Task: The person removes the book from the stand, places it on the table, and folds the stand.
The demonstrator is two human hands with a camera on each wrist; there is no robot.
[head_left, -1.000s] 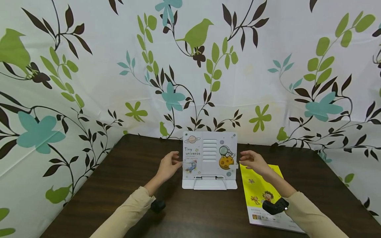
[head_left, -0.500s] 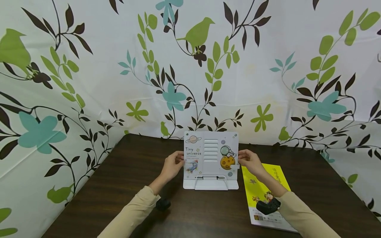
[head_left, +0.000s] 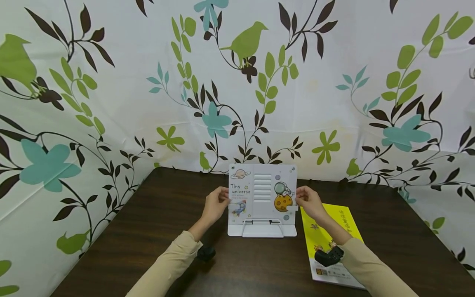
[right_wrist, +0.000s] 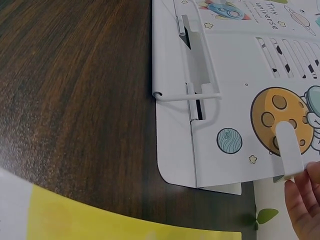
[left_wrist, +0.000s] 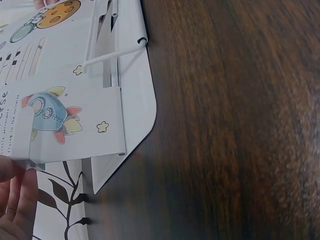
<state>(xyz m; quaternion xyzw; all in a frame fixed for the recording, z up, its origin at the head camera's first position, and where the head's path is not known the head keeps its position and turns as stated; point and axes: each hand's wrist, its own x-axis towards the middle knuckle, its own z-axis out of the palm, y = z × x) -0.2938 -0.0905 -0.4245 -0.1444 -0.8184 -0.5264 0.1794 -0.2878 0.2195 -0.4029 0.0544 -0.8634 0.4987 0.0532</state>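
Note:
A white book stand [head_left: 262,210] printed with "Tiny universe", a rocket and an astronaut stands upright at the table's middle. My left hand [head_left: 215,204] pinches its left side edge near the rocket; in the left wrist view the thumb and fingers [left_wrist: 26,200] meet at that edge. On the opposite side my right hand [head_left: 311,201] pinches the right edge, beside a white page clip [right_wrist: 289,147] that lies over the orange planet. A wire bar [head_left: 262,220] crosses the stand's lower ledge. The fingertips behind the panel are hidden.
A yellow and white book [head_left: 335,231] lies flat on the dark wooden table [head_left: 148,231], right of the stand and partly under my right forearm. A patterned curtain [head_left: 148,103] hangs directly behind the table's far edge.
Both hands have moved inward, from just beside the stand to holding its two side edges. The stand has stayed in place on the table.

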